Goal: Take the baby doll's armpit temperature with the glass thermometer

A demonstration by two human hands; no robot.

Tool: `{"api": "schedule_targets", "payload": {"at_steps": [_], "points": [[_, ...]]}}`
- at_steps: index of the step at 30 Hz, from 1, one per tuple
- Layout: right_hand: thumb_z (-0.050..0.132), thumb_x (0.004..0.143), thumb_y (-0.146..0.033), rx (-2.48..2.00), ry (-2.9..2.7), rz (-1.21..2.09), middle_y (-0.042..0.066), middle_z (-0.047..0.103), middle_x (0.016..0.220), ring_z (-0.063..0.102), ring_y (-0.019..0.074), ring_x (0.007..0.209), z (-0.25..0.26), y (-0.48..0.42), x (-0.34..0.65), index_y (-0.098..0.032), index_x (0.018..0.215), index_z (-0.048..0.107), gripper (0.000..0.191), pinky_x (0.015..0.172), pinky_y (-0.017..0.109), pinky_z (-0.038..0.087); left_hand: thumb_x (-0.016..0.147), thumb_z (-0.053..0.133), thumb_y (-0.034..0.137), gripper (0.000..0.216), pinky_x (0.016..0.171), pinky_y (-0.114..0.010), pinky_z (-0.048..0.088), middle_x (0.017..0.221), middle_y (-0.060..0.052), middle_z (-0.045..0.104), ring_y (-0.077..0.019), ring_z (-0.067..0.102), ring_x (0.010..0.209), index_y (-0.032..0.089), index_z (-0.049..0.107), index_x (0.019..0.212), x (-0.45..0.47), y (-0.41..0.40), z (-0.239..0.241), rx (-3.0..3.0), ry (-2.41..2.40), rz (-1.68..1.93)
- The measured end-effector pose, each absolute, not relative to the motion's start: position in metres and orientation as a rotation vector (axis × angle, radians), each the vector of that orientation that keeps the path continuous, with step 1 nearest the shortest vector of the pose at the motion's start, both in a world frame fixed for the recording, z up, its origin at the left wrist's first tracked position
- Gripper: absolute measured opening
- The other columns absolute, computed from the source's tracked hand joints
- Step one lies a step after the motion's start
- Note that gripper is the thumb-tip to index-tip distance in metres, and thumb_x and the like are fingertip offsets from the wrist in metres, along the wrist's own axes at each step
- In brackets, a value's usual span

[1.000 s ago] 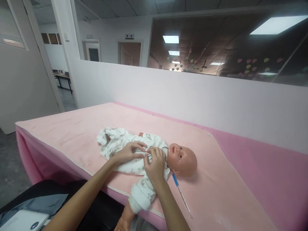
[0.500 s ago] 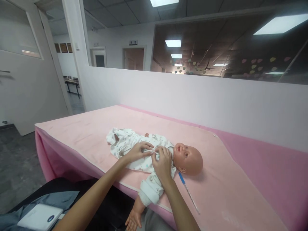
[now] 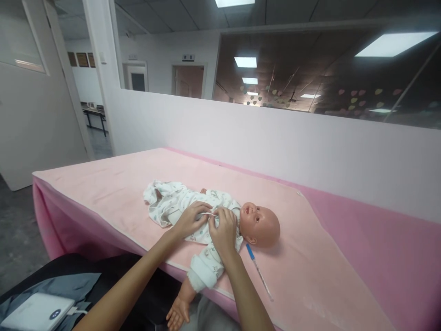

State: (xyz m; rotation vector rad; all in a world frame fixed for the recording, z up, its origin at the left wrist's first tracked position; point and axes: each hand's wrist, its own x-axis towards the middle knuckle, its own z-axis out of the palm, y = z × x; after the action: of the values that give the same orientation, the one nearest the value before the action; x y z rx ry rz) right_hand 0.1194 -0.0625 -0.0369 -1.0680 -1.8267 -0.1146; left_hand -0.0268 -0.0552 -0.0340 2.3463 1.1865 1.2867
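A baby doll lies on its back, its head to the right, in a white printed baby outfit. Over its chest my left hand pinches a thin white tie string. Just beside it, the fingers of my right hand are closed on the same string, close to the doll's neck. The doll's near arm, in a thick cuffed sleeve, hangs over the table edge below my right wrist. The string's knot or fastening is hidden by my fingers.
A glass thermometer with a blue end lies by the doll's head on the pink-covered table. A white power bank with a cable rests on my lap at lower left. Behind the table runs a white wall with a window above.
The whole view has shifted slightly, so the doll and table appear further left. Both hands keep their pinch on the string, with only small finger movement.
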Motion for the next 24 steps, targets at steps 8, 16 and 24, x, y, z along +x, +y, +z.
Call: {"api": "schedule_targets", "payload": {"at_steps": [8, 16, 24], "points": [[0.047, 0.079, -0.017, -1.080, -1.830, -0.110, 0.002, 0.055, 0.080, 0.048, 0.0176, 0.080, -0.038, -0.062, 0.119, -0.019, 0.075, 0.049, 0.005, 0.074, 0.030, 0.035, 0.077, 0.052, 0.020, 0.010, 0.088, -0.032, 0.041, 0.102, -0.005, 0.060, -0.0201, 0.054, 0.097, 0.019, 0.059, 0.084, -0.025, -0.061, -0.033, 2.238, 1.199, 1.394], [0.046, 0.080, -0.018, -1.064, -1.826, -0.126, 0.003, 0.057, 0.082, 0.049, 0.0180, 0.080, -0.039, -0.062, 0.120, -0.019, 0.077, 0.050, 0.005, 0.075, 0.031, 0.035, 0.075, 0.049, 0.016, 0.017, 0.086, -0.035, 0.043, 0.098, -0.005, 0.061, -0.0208, 0.055, 0.095, 0.020, 0.057, 0.089, -0.024, -0.061, -0.039, 2.300, 1.249, 1.456], [0.046, 0.081, -0.019, -1.092, -1.815, -0.136, 0.003, 0.057, 0.082, 0.049, 0.0181, 0.079, -0.040, -0.061, 0.119, -0.019, 0.076, 0.051, 0.007, 0.075, 0.031, 0.035, 0.075, 0.047, 0.016, 0.015, 0.083, -0.036, 0.044, 0.097, -0.006, 0.060, -0.0208, 0.055, 0.092, 0.019, 0.054, 0.087, -0.020, -0.062, -0.046, 2.416, 1.426, 1.561]]}}
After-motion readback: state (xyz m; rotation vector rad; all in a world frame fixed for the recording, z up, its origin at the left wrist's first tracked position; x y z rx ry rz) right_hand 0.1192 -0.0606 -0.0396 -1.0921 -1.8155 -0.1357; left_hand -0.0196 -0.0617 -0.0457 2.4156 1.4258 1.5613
